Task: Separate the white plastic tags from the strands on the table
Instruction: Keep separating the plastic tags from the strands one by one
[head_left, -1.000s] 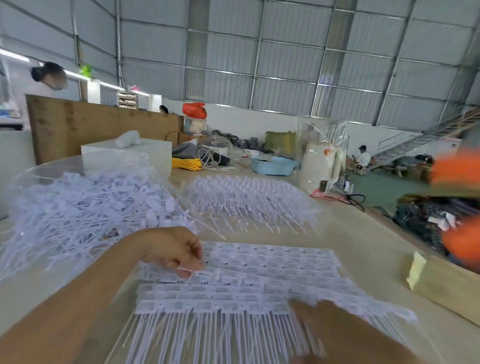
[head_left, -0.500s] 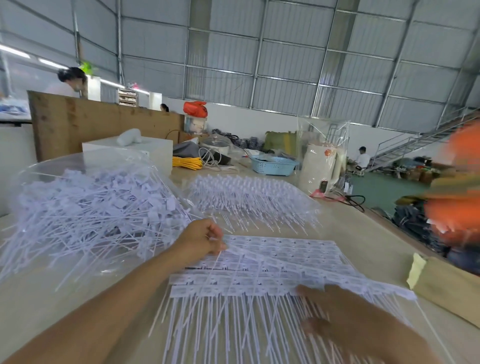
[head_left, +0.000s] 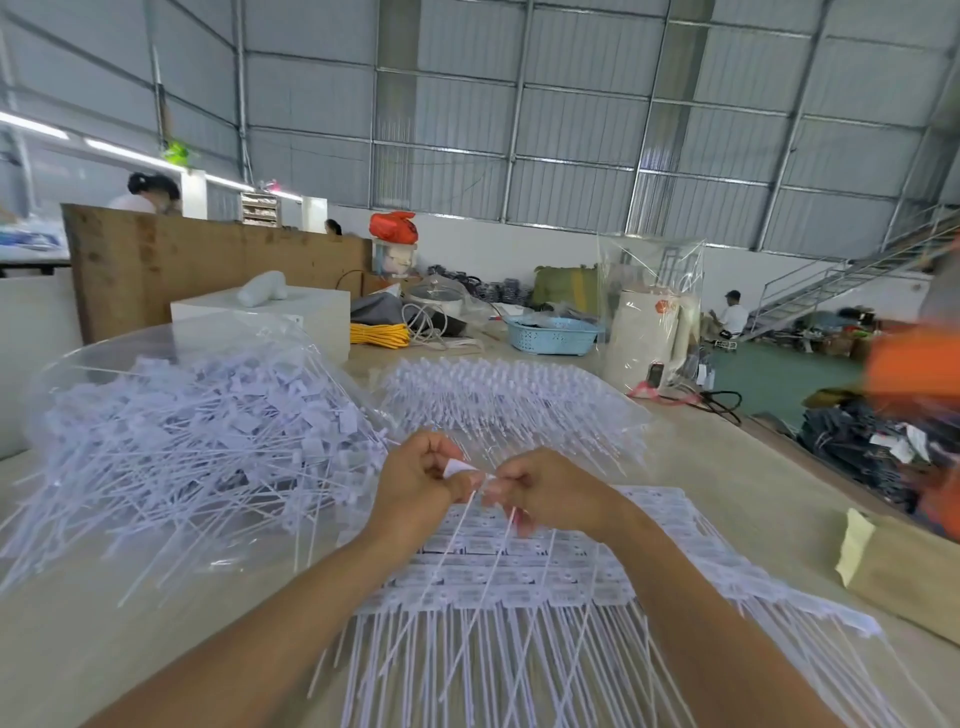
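Note:
Sheets of joined white plastic tags (head_left: 675, 566) lie flat in front of me, their long strands (head_left: 467, 670) pointing toward me. Above the sheets, my left hand (head_left: 415, 480) and my right hand (head_left: 545, 491) are raised and close together. Both pinch a short strip of white tags (head_left: 460, 467) between them, and thin strands hang down from it. A loose heap of separated tags (head_left: 197, 447) lies on clear plastic at the left. Another fanned bundle of tags (head_left: 509, 400) lies farther back.
A white box (head_left: 311, 312), yellow cord (head_left: 379, 333), a blue basket (head_left: 553, 335) and a bagged white container (head_left: 649, 332) stand at the table's far side. A brown package with yellow tape (head_left: 909, 577) lies at the right edge. A person in orange (head_left: 919, 374) is at far right.
Both hands have lifted off the tag sheets and come together above them, holding a strip of tags. The right hand earlier rested on the strands near me.

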